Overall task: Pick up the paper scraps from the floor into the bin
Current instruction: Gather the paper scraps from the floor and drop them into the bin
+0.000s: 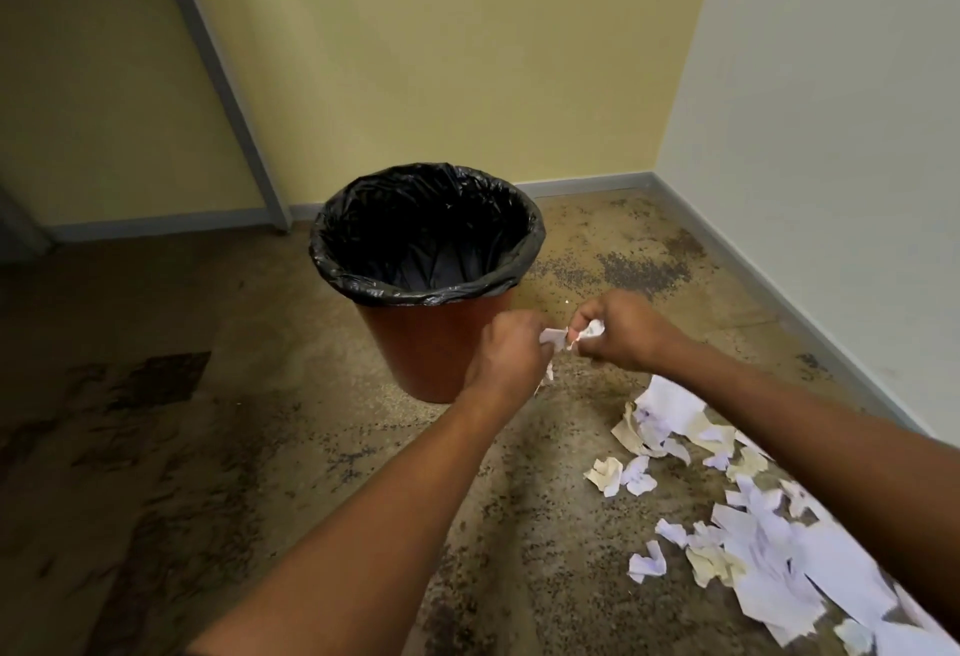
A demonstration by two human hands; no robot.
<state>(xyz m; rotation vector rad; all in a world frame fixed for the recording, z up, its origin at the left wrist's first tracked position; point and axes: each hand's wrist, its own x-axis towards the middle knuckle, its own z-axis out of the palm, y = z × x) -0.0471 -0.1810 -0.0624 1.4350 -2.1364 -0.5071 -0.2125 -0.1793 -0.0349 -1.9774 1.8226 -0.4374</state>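
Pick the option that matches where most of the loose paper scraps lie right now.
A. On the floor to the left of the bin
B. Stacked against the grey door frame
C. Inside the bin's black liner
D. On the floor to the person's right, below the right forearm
D: the paper scraps are spread over the floor at lower right, while the bin shows only its black liner inside.

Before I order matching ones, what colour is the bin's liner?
Black liner, over a reddish-brown bin; head view.
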